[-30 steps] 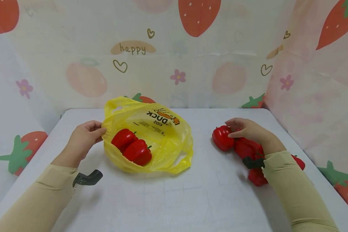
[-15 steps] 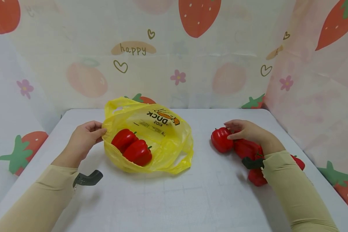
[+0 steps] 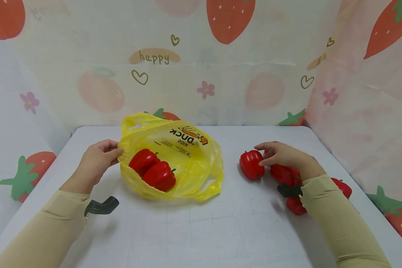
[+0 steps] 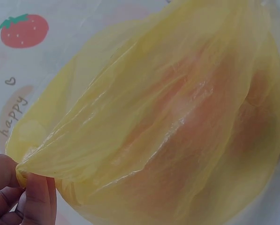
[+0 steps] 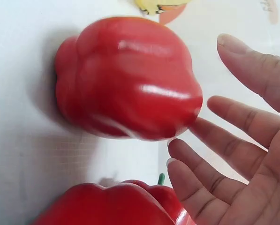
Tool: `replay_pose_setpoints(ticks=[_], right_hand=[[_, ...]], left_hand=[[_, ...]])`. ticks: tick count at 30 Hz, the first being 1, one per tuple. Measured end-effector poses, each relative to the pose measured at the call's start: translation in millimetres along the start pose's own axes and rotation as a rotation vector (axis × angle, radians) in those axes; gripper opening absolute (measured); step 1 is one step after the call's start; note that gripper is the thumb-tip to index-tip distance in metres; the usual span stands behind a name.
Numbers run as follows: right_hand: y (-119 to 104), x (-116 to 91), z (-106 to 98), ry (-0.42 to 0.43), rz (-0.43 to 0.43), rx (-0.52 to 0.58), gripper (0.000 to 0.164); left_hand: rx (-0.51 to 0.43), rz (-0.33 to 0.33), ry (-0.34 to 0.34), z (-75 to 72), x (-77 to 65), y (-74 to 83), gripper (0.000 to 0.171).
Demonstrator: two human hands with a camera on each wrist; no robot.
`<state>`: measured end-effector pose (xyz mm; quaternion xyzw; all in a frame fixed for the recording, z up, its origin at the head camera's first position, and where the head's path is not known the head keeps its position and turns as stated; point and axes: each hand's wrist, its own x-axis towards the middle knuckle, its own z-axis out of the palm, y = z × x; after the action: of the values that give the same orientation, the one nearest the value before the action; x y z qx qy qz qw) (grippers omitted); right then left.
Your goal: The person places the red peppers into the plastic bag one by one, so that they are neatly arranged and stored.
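Observation:
My left hand (image 3: pixel 98 160) pinches the rim of a yellow plastic bag (image 3: pixel 201 163) between thumb and fingers, also seen in the left wrist view. The bag lies with its mouth wide, and two red bell peppers (image 3: pixel 159 175) rest inside. At the right, a red bell pepper (image 3: pixel 252 165) lies on its side, its stem pointing away. My right hand (image 3: pixel 288 156) is just beside it. In the right wrist view this bell pepper (image 5: pixel 130 79) has my spread, nearly straight fingers (image 5: pixel 229 143) right at its edge, not curled round it. The thumb stands apart from it.
Several more red bell peppers (image 3: pixel 284 175) lie under and beside my right forearm, one (image 3: pixel 342 187) of them right of the sleeve and partly hidden. A white cloth covers the table (image 3: pixel 201 234). Strawberry-print curtains (image 3: pixel 221 74) stand behind it and at both sides.
The red bell pepper by my right hand has shifted left and a little nearer to me, and that hand has moved the same way. My left hand and the bag stay in place.

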<state>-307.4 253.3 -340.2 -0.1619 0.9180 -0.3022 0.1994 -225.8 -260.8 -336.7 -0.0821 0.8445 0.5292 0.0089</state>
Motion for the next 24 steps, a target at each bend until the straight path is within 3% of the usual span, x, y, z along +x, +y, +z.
replay_pose_setpoints(ticks=[7, 24], right_hand=[[1, 1, 3, 0.001, -0.009, -0.022, 0.063], [-7, -6, 18, -0.096, -0.015, 0.065, 0.058]], left_hand=[[0.000, 0.007, -0.001, -0.1, -0.9, -0.6, 0.039], [0.010, 0.001, -0.003, -0.1, -1.7, -0.8, 0.040]])
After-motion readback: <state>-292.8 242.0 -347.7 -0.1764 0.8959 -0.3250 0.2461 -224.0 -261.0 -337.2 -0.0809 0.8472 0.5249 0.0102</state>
